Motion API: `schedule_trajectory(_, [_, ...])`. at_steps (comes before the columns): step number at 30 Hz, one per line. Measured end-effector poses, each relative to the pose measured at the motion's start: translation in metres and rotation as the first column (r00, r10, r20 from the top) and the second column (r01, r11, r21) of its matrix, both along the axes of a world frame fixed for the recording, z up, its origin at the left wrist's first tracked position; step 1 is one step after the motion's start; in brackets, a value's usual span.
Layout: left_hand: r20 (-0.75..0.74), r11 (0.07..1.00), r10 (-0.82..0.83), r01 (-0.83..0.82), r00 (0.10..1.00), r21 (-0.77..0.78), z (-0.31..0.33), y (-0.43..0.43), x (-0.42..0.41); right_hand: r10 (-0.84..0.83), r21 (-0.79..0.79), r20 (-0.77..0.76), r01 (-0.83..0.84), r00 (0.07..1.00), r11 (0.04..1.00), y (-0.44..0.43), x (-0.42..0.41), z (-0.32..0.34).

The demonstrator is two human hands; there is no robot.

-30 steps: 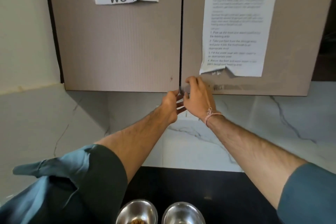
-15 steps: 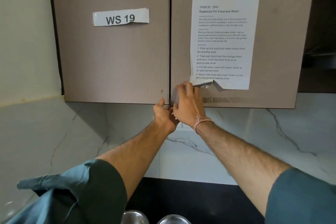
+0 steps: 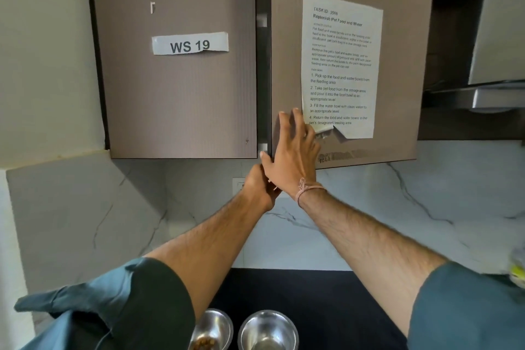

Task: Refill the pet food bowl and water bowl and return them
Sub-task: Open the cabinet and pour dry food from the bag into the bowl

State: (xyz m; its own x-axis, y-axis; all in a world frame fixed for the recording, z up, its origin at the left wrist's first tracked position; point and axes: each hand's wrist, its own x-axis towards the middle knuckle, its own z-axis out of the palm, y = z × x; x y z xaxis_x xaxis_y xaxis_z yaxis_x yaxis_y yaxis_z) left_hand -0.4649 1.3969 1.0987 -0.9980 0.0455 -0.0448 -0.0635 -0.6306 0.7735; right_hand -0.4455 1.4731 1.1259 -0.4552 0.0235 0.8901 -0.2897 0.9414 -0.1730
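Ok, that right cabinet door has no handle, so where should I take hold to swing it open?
Grip the right cabinet door by its free left edge, low near the bottom corner, coming in from the gap between the doors. No knob shows, and it stands ajar there, so fingers should fit behind the edge. The right hand lies at that spot.

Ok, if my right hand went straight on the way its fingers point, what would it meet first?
Probably nothing: your right hand points up the right cabinet door, along the bare strip left of the task sheet. Its outer fingers may brush the sheet's edge; depth is unclear.
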Motion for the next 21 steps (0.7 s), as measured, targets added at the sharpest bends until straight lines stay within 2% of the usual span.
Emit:
schedule_trajectory(9, [-0.048, 0.998, -0.018, 0.015, 0.999, -0.056, -0.010, 0.034, 0.066, -0.039, -0.085, -0.019, 0.037, 0.999, 0.996, 0.030, 0.085, 0.005])
schedule_trajectory(16, [-0.141, 0.947, -0.313, 0.320, 0.939, 0.029, -0.002, 0.081, 0.123, -0.077, -0.158, -0.076, 0.064, 0.994, 0.985, 0.064, 0.136, 0.007])
schedule_trajectory(21, [-0.152, 0.915, -0.397, 0.403, 0.905, 0.015, 0.001, 0.118, 0.153, -0.061, -0.211, -0.111, 0.037, 0.992, 0.977, 0.101, 0.164, 0.013])
